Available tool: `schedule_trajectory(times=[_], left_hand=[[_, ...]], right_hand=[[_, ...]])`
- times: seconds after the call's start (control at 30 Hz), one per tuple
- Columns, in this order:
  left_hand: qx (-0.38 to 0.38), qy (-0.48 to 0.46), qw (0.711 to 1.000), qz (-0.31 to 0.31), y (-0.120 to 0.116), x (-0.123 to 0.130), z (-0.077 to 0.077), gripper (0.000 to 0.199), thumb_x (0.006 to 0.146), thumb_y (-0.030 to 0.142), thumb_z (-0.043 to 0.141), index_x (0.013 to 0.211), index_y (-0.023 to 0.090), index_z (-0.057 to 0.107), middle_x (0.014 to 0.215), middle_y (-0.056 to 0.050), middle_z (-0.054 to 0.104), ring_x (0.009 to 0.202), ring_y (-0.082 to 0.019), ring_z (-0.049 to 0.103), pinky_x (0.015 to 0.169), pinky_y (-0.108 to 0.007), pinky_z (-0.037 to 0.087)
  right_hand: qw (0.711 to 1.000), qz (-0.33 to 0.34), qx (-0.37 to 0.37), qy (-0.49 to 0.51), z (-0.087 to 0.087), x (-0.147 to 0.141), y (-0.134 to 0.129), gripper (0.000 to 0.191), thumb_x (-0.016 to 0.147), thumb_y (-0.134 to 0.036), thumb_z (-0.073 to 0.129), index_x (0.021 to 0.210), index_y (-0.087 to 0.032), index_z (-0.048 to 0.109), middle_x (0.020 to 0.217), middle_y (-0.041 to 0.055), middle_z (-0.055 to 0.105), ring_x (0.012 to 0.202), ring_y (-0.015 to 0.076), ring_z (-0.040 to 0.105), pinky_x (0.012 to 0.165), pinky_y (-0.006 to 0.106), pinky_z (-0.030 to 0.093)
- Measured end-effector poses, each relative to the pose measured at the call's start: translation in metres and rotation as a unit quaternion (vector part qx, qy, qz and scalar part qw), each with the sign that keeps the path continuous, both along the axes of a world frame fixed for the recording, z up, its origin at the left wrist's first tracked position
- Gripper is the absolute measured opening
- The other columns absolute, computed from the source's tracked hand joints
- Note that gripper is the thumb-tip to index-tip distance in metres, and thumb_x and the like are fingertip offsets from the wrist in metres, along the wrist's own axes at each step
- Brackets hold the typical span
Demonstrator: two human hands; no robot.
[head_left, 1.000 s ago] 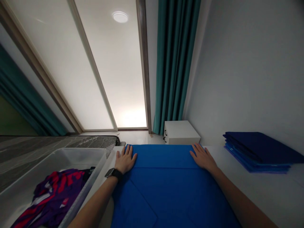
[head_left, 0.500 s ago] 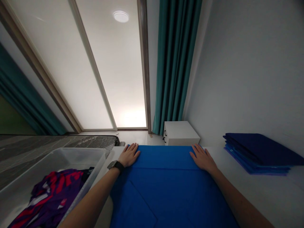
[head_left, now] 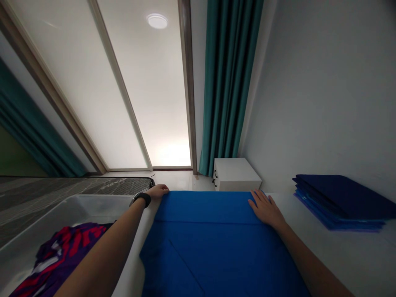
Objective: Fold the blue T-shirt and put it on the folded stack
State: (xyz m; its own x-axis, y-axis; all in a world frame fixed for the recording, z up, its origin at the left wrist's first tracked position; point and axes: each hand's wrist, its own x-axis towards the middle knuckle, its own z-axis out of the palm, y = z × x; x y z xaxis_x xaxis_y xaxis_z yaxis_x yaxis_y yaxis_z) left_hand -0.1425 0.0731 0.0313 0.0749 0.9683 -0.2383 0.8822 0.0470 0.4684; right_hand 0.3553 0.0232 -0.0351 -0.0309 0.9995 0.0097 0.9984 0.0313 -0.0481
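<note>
A wide blue cloth (head_left: 213,247) with straight crease lines lies spread flat in front of me on a white table (head_left: 278,203). At its far left corner is my left hand (head_left: 157,191), a dark watch on the wrist. Its fingers are closed on the cloth's edge, and the fingertips are partly hidden. My right hand (head_left: 265,208) rests palm down near the far right corner, with the fingers spread on the cloth and the table.
A stack of folded dark blue cloths (head_left: 343,198) sits on the right. To the left stands a clear plastic bin (head_left: 89,199) holding a purple and red garment (head_left: 72,245). Beyond the table are a white cabinet (head_left: 236,170), a teal curtain (head_left: 229,82) and frosted sliding doors (head_left: 148,82).
My left hand has moved left from lying flat on the cloth to its far left corner, and its fingers have closed there. The cloth's left edge has shifted outward slightly. My right hand stays put.
</note>
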Motion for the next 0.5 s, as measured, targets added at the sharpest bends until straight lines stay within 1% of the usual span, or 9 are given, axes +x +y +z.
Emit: schedule_trajectory(times=[0.1, 0.17, 0.23, 0.37, 0.5], left_hand=[[0.021, -0.045, 0.999, 0.011, -0.002, 0.001, 0.0, 0.017, 0.083, 0.03, 0.064, 0.087, 0.015, 0.068, 0.081, -0.002, 0.069, 0.081, -0.019, 0.066, 0.076, -0.031, 0.053], [0.048, -0.065, 0.997, 0.018, -0.004, 0.003, 0.001, 0.016, 0.076, 0.03, 0.063, 0.081, 0.016, 0.068, 0.075, -0.002, 0.069, 0.078, -0.02, 0.066, 0.073, -0.028, 0.052], [0.082, -0.071, 0.994, 0.031, -0.007, 0.006, 0.002, 0.018, 0.073, 0.031, 0.06, 0.081, 0.016, 0.068, 0.075, -0.003, 0.069, 0.078, -0.021, 0.066, 0.072, -0.029, 0.05], [0.147, -0.059, 0.985, 0.065, -0.015, 0.013, 0.002, 0.023, 0.075, 0.032, 0.056, 0.088, 0.016, 0.067, 0.081, -0.006, 0.069, 0.083, -0.024, 0.064, 0.075, -0.032, 0.048], [0.159, -0.061, 0.982, 0.08, -0.026, 0.017, -0.002, 0.029, 0.077, 0.035, 0.054, 0.093, 0.016, 0.068, 0.082, -0.007, 0.069, 0.084, -0.025, 0.064, 0.078, -0.033, 0.047]], right_hand=[[1.0, -0.001, 0.003, -0.001, -0.002, 0.001, 0.001, 0.066, 0.095, -0.048, 0.019, 0.151, -0.015, 0.03, 0.159, 0.0076, 0.027, 0.147, 0.0227, 0.019, 0.119, 0.049, 0.012], [1.0, -0.001, 0.003, -0.001, -0.004, 0.002, 0.002, 0.067, 0.095, -0.049, 0.019, 0.151, -0.015, 0.031, 0.158, 0.0079, 0.028, 0.147, 0.023, 0.019, 0.119, 0.048, 0.012], [1.0, 0.001, 0.008, 0.002, -0.007, 0.003, 0.003, 0.067, 0.095, -0.049, 0.019, 0.151, -0.015, 0.031, 0.158, 0.0083, 0.03, 0.147, 0.0238, 0.02, 0.119, 0.049, 0.012], [1.0, 0.002, 0.018, 0.006, -0.009, 0.004, 0.003, 0.067, 0.095, -0.05, 0.018, 0.15, -0.016, 0.032, 0.157, 0.0084, 0.031, 0.146, 0.0246, 0.021, 0.118, 0.049, 0.013], [1.0, 0.003, 0.015, 0.0, -0.007, 0.003, 0.002, 0.067, 0.095, -0.05, 0.017, 0.151, -0.016, 0.032, 0.157, 0.0081, 0.032, 0.146, 0.0235, 0.021, 0.118, 0.049, 0.013]])
